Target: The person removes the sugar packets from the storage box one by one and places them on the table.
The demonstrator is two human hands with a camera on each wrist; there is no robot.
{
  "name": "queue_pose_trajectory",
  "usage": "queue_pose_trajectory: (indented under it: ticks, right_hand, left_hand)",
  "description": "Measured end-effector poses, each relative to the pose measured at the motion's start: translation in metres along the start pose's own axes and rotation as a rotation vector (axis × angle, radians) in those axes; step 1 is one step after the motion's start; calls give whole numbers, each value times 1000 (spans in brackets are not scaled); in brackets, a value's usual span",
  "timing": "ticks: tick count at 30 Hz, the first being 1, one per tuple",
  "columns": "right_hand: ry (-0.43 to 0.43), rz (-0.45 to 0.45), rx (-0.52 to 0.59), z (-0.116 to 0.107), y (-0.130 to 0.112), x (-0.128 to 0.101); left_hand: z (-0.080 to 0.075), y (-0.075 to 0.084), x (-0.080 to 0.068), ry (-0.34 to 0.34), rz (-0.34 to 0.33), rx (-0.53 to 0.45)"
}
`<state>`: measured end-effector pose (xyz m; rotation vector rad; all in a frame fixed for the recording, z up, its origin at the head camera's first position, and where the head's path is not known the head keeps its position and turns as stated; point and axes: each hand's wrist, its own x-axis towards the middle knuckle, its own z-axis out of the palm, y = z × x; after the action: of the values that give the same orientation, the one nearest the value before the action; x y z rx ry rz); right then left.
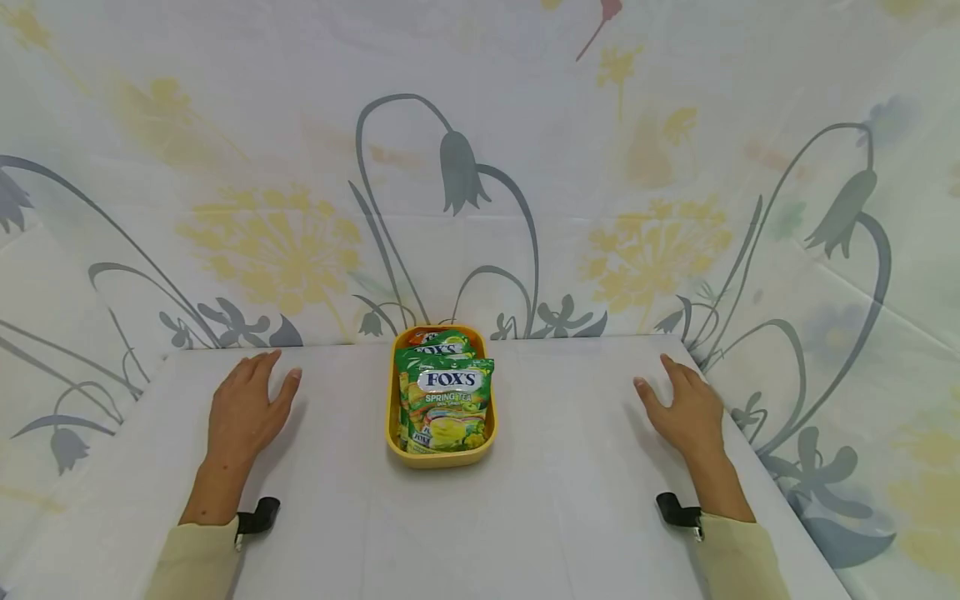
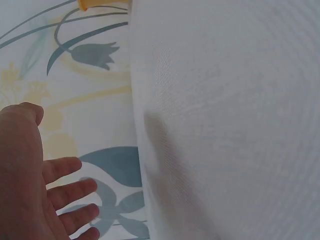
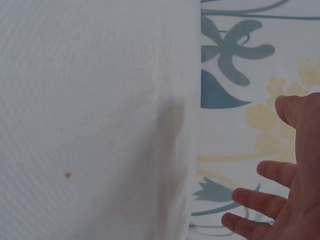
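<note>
A yellow tray [image 1: 392, 417] stands at the middle of the white table [image 1: 555, 483], filled with several green FOX'S candy packets [image 1: 452, 400] standing upright. My left hand [image 1: 246, 404] lies flat on the table to the tray's left, fingers straight and holding nothing. My right hand [image 1: 678, 408] lies flat to the tray's right, also empty. In the left wrist view the left hand [image 2: 35, 185] shows spread fingers, with a corner of the tray [image 2: 100, 4] at the top edge. The right wrist view shows the right hand [image 3: 285, 190] with straight fingers above the tabletop.
A floral cloth [image 1: 480, 167] covers the wall behind and drapes both sides of the table. The table's back edge runs just behind the tray. A small brown speck [image 3: 67, 175] marks the tabletop near the right hand.
</note>
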<state>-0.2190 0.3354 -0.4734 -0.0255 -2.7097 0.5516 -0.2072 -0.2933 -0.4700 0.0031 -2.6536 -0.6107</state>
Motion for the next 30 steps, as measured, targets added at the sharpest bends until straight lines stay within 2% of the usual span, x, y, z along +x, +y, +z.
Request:
queue_pose_trajectory:
  ticks: [4, 12, 22, 30]
  right_hand:
    - [-19, 9, 50, 0, -5, 0]
    - [-50, 0, 114, -1, -25, -1]
    - [-2, -65, 195, 0, -46, -4]
    - [-12, -104, 224, 3, -59, -6]
  left_hand:
    - [1, 4, 1, 16, 0, -19]
    - [1, 13, 0, -21, -26, -59]
    - [8, 22, 0, -36, -27, -98]
    - [11, 31, -3, -41, -6, -188]
